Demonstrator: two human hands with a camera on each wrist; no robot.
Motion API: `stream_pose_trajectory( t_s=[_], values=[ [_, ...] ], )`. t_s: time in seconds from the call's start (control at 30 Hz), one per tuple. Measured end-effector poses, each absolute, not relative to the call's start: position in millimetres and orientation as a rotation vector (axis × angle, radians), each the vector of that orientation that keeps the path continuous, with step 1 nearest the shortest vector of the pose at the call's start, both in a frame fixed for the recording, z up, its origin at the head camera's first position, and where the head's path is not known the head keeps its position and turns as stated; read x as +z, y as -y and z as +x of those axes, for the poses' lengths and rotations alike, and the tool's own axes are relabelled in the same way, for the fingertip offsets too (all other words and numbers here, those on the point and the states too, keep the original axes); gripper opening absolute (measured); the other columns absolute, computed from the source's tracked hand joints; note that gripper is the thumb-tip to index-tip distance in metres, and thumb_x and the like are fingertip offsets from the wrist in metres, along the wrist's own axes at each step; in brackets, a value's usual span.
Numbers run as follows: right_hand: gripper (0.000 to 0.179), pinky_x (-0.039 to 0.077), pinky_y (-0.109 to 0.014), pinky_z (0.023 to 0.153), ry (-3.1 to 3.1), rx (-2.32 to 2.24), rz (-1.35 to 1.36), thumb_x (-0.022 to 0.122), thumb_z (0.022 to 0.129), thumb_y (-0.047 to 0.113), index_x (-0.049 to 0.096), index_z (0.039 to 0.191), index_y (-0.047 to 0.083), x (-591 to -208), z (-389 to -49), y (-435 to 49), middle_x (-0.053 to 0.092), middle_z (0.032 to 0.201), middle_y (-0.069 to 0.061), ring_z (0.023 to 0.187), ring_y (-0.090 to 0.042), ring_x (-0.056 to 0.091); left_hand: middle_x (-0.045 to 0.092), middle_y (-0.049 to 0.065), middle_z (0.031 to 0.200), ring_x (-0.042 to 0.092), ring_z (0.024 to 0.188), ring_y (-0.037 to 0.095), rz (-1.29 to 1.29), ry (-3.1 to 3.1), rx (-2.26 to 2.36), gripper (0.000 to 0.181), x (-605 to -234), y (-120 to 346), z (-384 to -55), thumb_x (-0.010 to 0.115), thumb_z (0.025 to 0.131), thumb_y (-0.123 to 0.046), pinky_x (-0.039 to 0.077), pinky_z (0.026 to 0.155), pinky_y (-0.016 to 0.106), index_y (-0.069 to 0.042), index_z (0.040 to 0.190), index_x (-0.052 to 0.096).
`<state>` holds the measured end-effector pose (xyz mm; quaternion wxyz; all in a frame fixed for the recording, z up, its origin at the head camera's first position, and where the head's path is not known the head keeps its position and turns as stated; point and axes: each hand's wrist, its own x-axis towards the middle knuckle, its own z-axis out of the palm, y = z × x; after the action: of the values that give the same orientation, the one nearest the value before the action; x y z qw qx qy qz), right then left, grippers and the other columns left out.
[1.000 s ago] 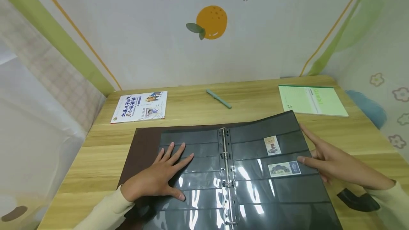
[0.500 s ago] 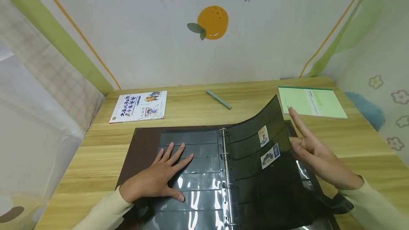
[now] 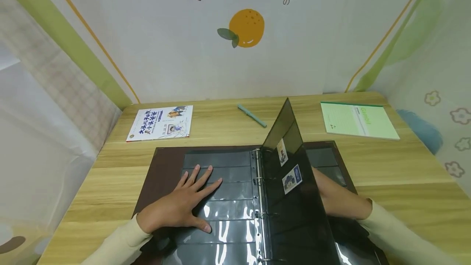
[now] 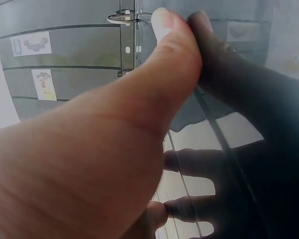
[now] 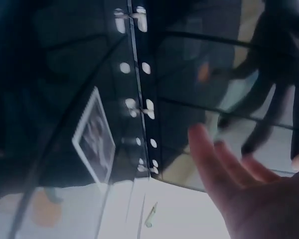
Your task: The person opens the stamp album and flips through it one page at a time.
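A ring-bound stamp album with a brown cover [image 3: 165,165] lies spread on the table. My left hand [image 3: 180,207] rests flat with spread fingers on its left black pocket page [image 3: 235,212]. One page [image 3: 298,212] from the right half stands upright near the metal rings [image 3: 259,183]. Two stamps show on it, a small one [image 3: 282,153] and a wider one [image 3: 292,179]. My right hand [image 3: 329,193] is behind this raised page, its fingers hidden in the head view. In the right wrist view its fingers [image 5: 209,164] are straight, near the glossy pages; contact cannot be told.
A white picture booklet [image 3: 160,123] lies at the back left of the wooden table [image 3: 397,167]. A green pen [image 3: 252,115] is at the back middle, and a light green notebook [image 3: 358,120] at the back right.
The right page has risen from nearly flat to upright, swinging left. My right hand has moved left from the page's outer edge to behind it. My left hand has stayed in place.
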<state>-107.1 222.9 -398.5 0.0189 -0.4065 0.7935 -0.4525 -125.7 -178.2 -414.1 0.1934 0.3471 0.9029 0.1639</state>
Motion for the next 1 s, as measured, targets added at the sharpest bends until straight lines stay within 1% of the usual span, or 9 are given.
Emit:
stream_pose_trajectory(
  t_s=[0.13,0.2,0.27,0.37,0.47,0.63,0.77,0.87,1.0],
  values=[
    [0.11,0.019,-0.014,0.12,-2.517,-1.343,-1.287,0.082,0.084,0.011,0.006,0.163,0.004,-399.5,-107.3,-207.5,0.011,0.17,-0.015,0.156,-0.015,0.019,0.001,0.016,0.171,-0.006,0.154,0.051,0.977,-2.539,0.446,0.11,-413.8,176.8,-125.8,0.076,0.075,-0.065,0.004,0.118,0.073,-0.023,0.163,0.023],
    [0.109,0.034,-0.022,0.116,-2.574,-1.281,-1.257,0.081,0.083,0.007,0.006,0.162,0.003,-399.2,-106.5,-201.6,0.007,0.17,-0.019,0.152,-0.028,0.027,0.002,0.017,0.171,-0.005,0.154,0.051,0.976,-2.546,0.439,0.111,-413.1,176.6,-125.6,0.076,0.074,-0.066,0.004,0.118,0.073,-0.024,0.162,0.024],
    [0.112,0.049,-0.029,0.105,-2.61,-1.223,-1.231,0.083,0.082,0.011,0.005,0.163,0.004,-399.0,-107.0,-196.2,0.003,0.17,-0.019,0.148,-0.037,0.032,0.004,0.017,0.171,-0.003,0.154,0.052,0.982,-2.558,0.427,0.11,-412.7,176.8,-125.6,0.076,0.074,-0.067,0.006,0.118,0.074,-0.024,0.162,0.024],
    [0.115,0.056,-0.044,0.096,-2.628,-1.142,-1.17,0.083,0.085,0.027,0.0,0.164,0.011,-398.1,-109.2,-188.1,-0.005,0.171,-0.012,0.15,-0.036,0.029,0.006,0.018,0.17,-0.001,0.154,0.053,0.996,-2.576,0.396,0.108,-411.4,177.0,-125.9,0.074,0.075,-0.067,0.009,0.117,0.074,-0.024,0.162,0.025],
    [0.118,0.048,-0.053,0.107,-2.623,-1.093,-1.178,0.081,0.083,0.045,0.0,0.164,0.017,-398.5,-113.0,-177.7,-0.006,0.172,-0.006,0.157,-0.03,0.018,0.012,0.018,0.17,0.007,0.153,0.053,1.011,-2.614,0.368,0.096,-411.0,177.2,-127.2,0.068,0.082,-0.066,0.015,0.116,0.074,-0.025,0.161,0.03],
    [0.106,0.046,-0.055,0.108,-2.613,-1.044,-1.237,0.075,0.088,0.049,0.006,0.165,0.021,-402.2,-114.1,-161.5,-0.004,0.171,-0.006,0.156,-0.032,0.019,0.039,0.017,0.16,0.033,0.148,0.047,0.991,-2.77,0.45,0.057,-412.3,175.7,-132.2,0.054,0.102,-0.047,0.035,0.113,0.066,-0.016,0.15,0.05],
    [0.101,0.045,-0.056,0.108,-2.653,-0.993,-1.272,0.071,0.09,0.053,0.011,0.164,0.023,-406.1,-113.3,-151.7,-0.001,0.171,-0.008,0.156,-0.033,0.018,0.066,0.009,0.134,0.063,0.125,0.029,0.925,-2.874,0.766,0.035,-410.6,176.1,-136.6,0.044,0.109,-0.024,0.053,0.099,0.049,-0.009,0.135,0.063],
    [0.098,0.045,-0.056,0.109,-2.719,-0.911,-1.295,0.067,0.09,0.059,0.013,0.164,0.025,-409.0,-113.0,-146.1,0.001,0.172,-0.007,0.157,-0.033,0.015,0.069,0.014,0.129,0.067,0.118,0.029,0.734,-2.838,1.059,0.045,-403.0,178.7,-137.1,0.029,0.113,-0.024,0.054,0.098,0.05,-0.002,0.135,0.062],
    [0.093,0.037,-0.062,0.113,-2.78,-0.807,-1.295,0.061,0.092,0.064,0.014,0.164,0.029,-411.2,-113.6,-140.1,0.002,0.172,-0.006,0.159,-0.032,0.008,0.059,0.025,0.141,0.058,0.131,0.037,0.456,-2.614,1.374,0.08,-386.9,181.6,-134.7,-0.001,0.11,-0.043,0.044,0.111,0.05,0.008,0.143,0.051]
  ],
)
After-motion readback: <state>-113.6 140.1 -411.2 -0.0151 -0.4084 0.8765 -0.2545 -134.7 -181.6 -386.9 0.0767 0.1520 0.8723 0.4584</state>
